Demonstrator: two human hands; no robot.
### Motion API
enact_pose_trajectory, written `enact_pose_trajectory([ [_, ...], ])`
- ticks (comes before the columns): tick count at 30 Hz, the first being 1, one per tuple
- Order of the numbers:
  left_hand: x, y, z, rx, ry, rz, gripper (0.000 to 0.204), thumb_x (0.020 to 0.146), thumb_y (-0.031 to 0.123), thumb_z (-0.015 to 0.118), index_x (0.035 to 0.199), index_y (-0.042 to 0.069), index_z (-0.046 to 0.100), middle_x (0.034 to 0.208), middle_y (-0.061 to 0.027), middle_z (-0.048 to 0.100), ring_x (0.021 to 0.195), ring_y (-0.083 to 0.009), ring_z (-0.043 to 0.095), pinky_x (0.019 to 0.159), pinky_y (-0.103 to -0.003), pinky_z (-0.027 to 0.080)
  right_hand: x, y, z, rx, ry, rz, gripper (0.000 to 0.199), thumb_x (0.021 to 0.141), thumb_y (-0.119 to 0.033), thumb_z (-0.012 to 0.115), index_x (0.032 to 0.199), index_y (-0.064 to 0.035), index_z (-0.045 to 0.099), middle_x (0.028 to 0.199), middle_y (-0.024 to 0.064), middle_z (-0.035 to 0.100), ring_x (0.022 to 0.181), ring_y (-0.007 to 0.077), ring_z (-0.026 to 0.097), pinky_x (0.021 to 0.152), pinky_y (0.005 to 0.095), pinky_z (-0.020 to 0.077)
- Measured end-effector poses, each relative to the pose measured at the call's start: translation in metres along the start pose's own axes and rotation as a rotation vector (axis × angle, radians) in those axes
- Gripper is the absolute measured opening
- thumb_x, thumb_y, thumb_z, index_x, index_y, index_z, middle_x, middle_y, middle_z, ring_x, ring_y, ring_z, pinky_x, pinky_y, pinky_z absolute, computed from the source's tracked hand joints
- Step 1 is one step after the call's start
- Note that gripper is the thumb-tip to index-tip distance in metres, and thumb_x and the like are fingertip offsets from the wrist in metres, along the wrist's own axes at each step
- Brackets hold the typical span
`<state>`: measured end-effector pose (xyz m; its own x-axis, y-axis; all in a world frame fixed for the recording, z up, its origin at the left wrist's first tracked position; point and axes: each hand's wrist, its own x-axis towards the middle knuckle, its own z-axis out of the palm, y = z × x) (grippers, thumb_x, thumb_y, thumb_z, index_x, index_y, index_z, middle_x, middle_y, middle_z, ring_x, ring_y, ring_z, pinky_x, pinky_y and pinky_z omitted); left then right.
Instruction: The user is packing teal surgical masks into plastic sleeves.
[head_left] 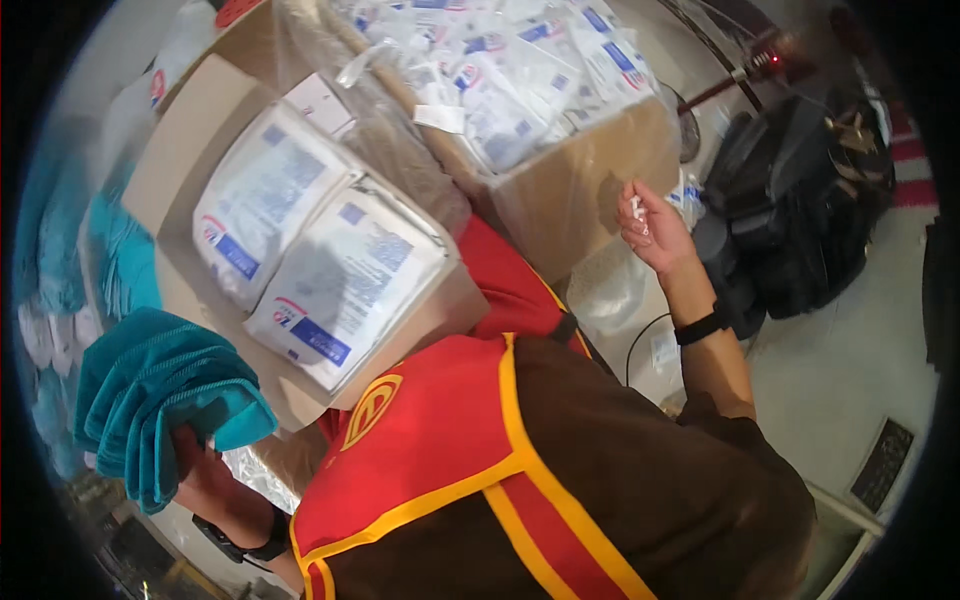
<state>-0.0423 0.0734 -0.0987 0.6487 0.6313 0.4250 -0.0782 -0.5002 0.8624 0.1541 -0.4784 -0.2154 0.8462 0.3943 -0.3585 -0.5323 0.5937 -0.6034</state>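
Observation:
My left hand (200, 468) is low at the left, closed around a stack of folded teal cloths (150, 395) held up beside my chest. My right hand (655, 238) is raised at the right, fingers pinched on a small white scrap or packet (637, 208), close to the side of a large cardboard box (570, 195). That box is lined with clear plastic and filled with several small white packets with blue marks (510, 70). A black band sits on each wrist. My red, yellow-trimmed vest over a brown shirt fills the lower middle.
An open cardboard box (175, 150) right in front of me holds two large white pouches (345, 280). More teal cloths (60, 230) lie at the far left. Black bags or gear (800, 200) stand on the pale floor at the right, with a crumpled clear bag (610, 290) below the big box.

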Motion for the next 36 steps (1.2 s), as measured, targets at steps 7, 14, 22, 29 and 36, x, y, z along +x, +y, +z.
enact_pose_trajectory([
  [7, -0.008, -0.007, 0.03, 0.014, -0.089, -0.121, 0.036, 0.083, 0.001, 0.07, 0.117, -0.002, 0.057, 0.109, -0.0132, 0.064, 0.088, -0.023, 0.063, 0.071, -0.034, 0.057, -0.055, 0.049, -0.184, -0.159, 0.696, 0.023, 0.029, 0.096, -0.036, 0.054, 0.102, -0.0091, 0.062, 0.086, 0.0043, 0.059, 0.078, 0.0178, 0.056, 0.069, 0.0325, 0.0475],
  [14, -0.011, -0.009, 0.037, -0.202, -0.121, -0.156, 0.036, 0.083, -0.001, 0.069, 0.117, -0.002, 0.056, 0.108, -0.0137, 0.064, 0.088, -0.0215, 0.063, 0.071, -0.033, 0.056, -0.055, 0.069, -0.2, -0.406, 1.152, 0.093, 0.054, 0.093, -0.052, 0.053, 0.124, -0.0075, 0.058, 0.12, 0.0082, 0.054, 0.119, 0.022, 0.044, 0.109, 0.0491, 0.0236],
  [22, 0.003, -0.009, 0.052, 0.251, -0.278, 0.371, 0.033, 0.076, 0.002, 0.073, 0.108, -0.001, 0.065, 0.102, -0.0102, 0.067, 0.071, -0.0183, 0.064, 0.055, -0.03, 0.053, -0.011, 0.026, -0.04, -0.715, 0.585, -0.141, 0.025, 0.096, -0.03, 0.054, 0.095, -0.007, 0.065, 0.073, -0.0029, 0.057, 0.057, 0.0053, 0.047, 0.051, 0.0211, 0.0373],
  [29, -0.015, 0.046, 0.078, -0.249, -0.31, -0.092, 0.031, 0.08, 0.016, 0.071, 0.107, 0.001, 0.066, 0.096, -0.0123, 0.07, 0.088, -0.0238, 0.067, 0.081, -0.035, 0.051, 0.034, 0.011, 0.219, -1.136, -0.56, -0.448, 0.058, 0.079, -0.02, 0.076, 0.129, -0.0025, 0.054, 0.12, 0.0083, 0.056, 0.108, 0.0178, 0.053, 0.093, 0.032, 0.0437],
  [36, -0.017, 0.07, 0.069, -0.227, -0.284, 0.05, 0.039, 0.078, 0.018, 0.076, 0.111, 0.001, 0.064, 0.105, -0.0133, 0.068, 0.092, -0.0255, 0.067, 0.082, -0.034, 0.052, 0.045, 0.043, 0.334, -1.176, -1.15, -0.716, 0.09, 0.067, -0.023, 0.086, 0.14, 0.0008, 0.04, 0.131, 0.0172, 0.05, 0.124, 0.0298, 0.046, 0.105, 0.0384, 0.0349],
])
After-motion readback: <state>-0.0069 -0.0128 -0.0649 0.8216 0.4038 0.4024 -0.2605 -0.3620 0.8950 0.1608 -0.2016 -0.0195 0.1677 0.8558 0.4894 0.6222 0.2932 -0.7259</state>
